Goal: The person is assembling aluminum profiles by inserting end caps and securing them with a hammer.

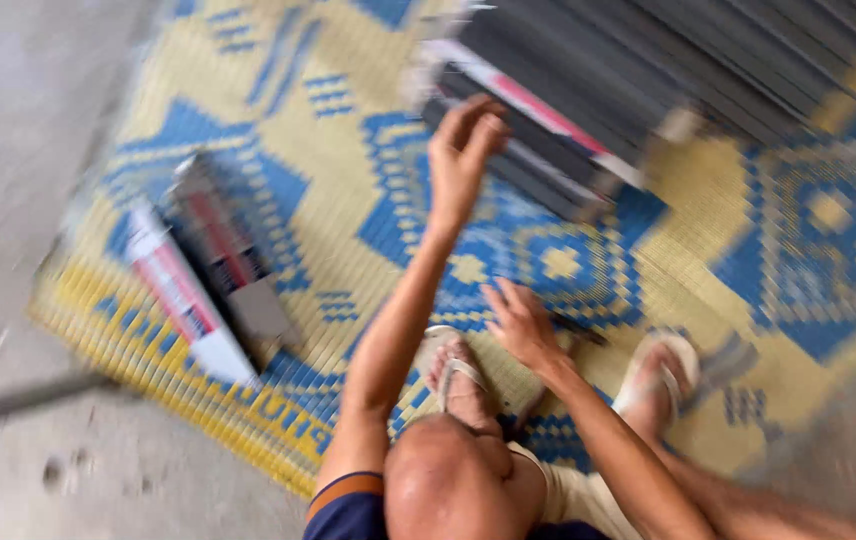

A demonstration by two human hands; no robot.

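Progress looked partial: two long flat packs (206, 268) lay apart at left on woven blue-yellow mat (348, 190); big stack of dark packs (588, 100) remained at top, touching mat. Left hand (463, 155) reached up at stack's near edge, fingers loosely curled, grasping nothing clearly; blur hid contact. Right hand (520, 322) hung low over mat near sandalled foot (458, 380), fingers spread, empty.

One head-worn camera looks steeply down, fairly near, blurred, onto a woven mat (278, 100) and concrete floor (18, 130)
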